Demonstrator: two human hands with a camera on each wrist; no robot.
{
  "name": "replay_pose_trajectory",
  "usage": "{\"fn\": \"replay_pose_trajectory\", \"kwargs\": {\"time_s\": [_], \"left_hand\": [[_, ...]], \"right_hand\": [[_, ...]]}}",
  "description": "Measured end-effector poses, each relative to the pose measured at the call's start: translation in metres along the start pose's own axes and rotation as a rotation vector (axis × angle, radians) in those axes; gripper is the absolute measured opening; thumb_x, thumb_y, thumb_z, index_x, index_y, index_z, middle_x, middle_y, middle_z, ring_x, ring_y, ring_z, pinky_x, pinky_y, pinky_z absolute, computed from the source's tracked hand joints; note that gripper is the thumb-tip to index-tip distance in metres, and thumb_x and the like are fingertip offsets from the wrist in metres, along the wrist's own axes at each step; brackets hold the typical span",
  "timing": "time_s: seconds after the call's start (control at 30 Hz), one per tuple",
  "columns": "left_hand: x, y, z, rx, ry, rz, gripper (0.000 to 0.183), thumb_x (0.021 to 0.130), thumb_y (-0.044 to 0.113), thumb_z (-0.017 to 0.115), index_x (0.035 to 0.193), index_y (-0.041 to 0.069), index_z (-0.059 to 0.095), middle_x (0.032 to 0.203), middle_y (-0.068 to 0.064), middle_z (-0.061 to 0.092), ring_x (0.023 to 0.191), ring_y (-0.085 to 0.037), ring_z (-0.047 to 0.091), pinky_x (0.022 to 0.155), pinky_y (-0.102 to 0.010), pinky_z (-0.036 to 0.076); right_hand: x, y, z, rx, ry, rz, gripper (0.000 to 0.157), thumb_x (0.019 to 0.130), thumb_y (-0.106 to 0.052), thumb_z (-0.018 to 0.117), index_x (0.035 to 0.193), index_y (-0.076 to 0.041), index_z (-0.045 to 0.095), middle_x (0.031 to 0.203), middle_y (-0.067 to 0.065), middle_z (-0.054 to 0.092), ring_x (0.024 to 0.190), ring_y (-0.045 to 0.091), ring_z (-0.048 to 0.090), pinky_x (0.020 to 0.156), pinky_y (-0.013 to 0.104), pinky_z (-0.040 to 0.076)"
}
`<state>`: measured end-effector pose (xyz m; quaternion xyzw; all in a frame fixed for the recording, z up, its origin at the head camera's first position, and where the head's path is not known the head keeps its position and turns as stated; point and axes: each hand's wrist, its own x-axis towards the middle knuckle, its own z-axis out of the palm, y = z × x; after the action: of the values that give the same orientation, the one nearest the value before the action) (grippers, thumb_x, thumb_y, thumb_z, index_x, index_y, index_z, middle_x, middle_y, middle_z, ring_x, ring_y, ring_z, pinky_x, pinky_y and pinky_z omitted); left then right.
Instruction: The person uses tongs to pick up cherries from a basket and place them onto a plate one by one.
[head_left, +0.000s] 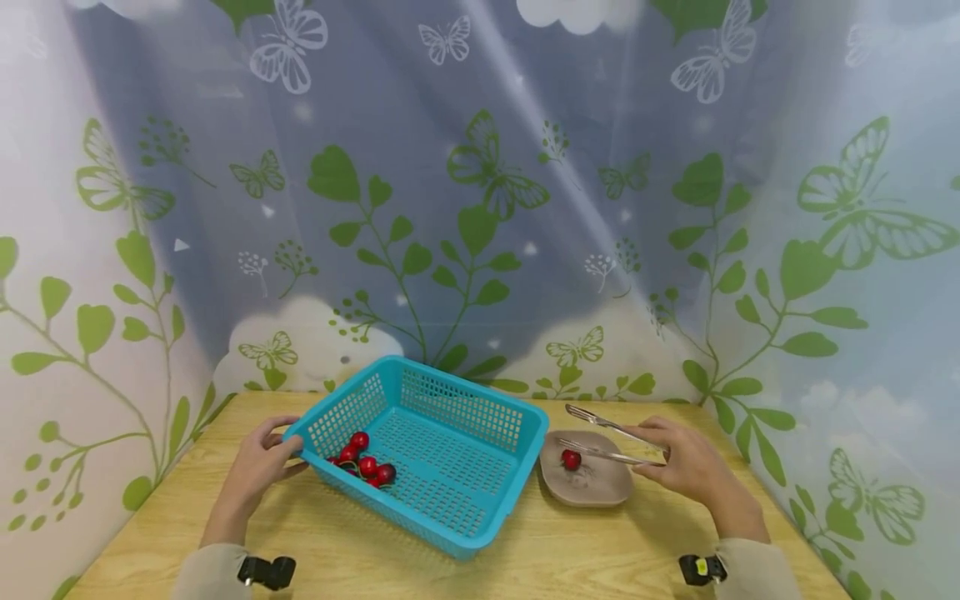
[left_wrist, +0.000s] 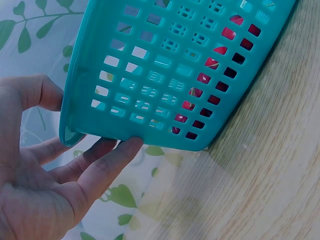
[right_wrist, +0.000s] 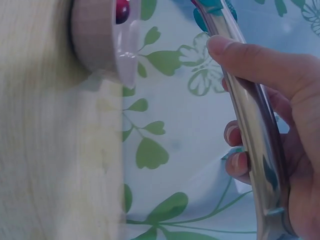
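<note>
My left hand (head_left: 261, 460) grips the corner of a blue perforated plastic basket (head_left: 465, 392), thumb on the rim and fingers against the outside. Several red cherries (head_left: 367, 467) lie together in the basket's near left corner; their red also shows through the holes in the left wrist view. My right hand (head_left: 693, 457) holds metal tongs (head_left: 611, 454), their two arms spread apart above a beige plate (head_left: 600, 496). On that plate sits a single red cherry (head_left: 571, 460), below the lower arm of the tongs. In the right wrist view, thumb and fingers wrap the tongs' handle (right_wrist: 250, 130).
A light wooden table (head_left: 540, 558) carries the basket and the plate, the plate right beside the basket's right end. Behind and at both sides hangs a curtain (head_left: 420, 275) printed with butterflies and leaves, close to the table's edges.
</note>
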<state>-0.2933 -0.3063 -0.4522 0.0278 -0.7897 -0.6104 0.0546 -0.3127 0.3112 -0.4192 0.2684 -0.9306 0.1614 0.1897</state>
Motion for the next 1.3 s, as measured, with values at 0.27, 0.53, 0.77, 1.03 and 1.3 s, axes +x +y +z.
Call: {"fn": "replay_pose_trajectory", "kwargs": {"time_s": [0.27,0.53,0.77,1.03,1.3], "left_hand": [[0.001,0.000,0.000,0.005,0.002,-0.004,0.053,0.104,0.016,0.052,0.154,0.002,0.038,0.115,-0.010,0.063,0.094,-0.005,0.066,0.095,-0.043,0.064],[0.000,0.003,0.000,0.003,-0.003,0.005,0.053,0.104,0.014,0.052,0.153,0.002,0.038,0.113,-0.008,0.064,0.092,-0.003,0.066,0.094,-0.042,0.065],[0.000,0.001,0.000,0.009,-0.002,-0.010,0.054,0.103,0.013,0.051,0.155,0.002,0.037,0.116,-0.011,0.064,0.093,-0.003,0.065,0.094,-0.042,0.065],[0.000,0.003,0.000,0.015,0.002,-0.012,0.054,0.103,0.012,0.050,0.154,0.002,0.038,0.120,-0.015,0.063,0.093,-0.004,0.065,0.095,-0.043,0.064],[-0.001,0.000,0.000,0.014,-0.005,-0.005,0.054,0.104,0.015,0.049,0.155,0.003,0.036,0.120,-0.014,0.063,0.094,-0.004,0.065,0.097,-0.043,0.064]], "right_hand": [[0.006,-0.017,-0.009,-0.019,0.038,-0.035,0.060,0.075,-0.011,0.091,0.132,-0.014,0.072,0.119,0.011,0.071,0.060,-0.006,0.040,0.049,0.017,0.037],[0.017,-0.034,-0.019,-0.005,0.093,-0.105,0.061,0.076,-0.011,0.091,0.134,-0.016,0.071,0.122,0.008,0.071,0.059,-0.007,0.037,0.050,0.016,0.034],[0.033,-0.048,-0.022,0.022,0.056,-0.150,0.060,0.077,-0.014,0.090,0.134,-0.016,0.071,0.124,0.008,0.071,0.061,-0.007,0.038,0.054,0.017,0.038],[0.053,-0.062,-0.016,0.046,0.072,-0.248,0.058,0.075,-0.011,0.091,0.130,-0.013,0.073,0.117,0.011,0.072,0.058,-0.005,0.037,0.051,0.015,0.038],[0.069,-0.080,-0.010,0.087,-0.015,-0.245,0.056,0.079,-0.014,0.089,0.133,-0.015,0.072,0.118,0.005,0.071,0.061,-0.002,0.041,0.054,0.016,0.041]]}}
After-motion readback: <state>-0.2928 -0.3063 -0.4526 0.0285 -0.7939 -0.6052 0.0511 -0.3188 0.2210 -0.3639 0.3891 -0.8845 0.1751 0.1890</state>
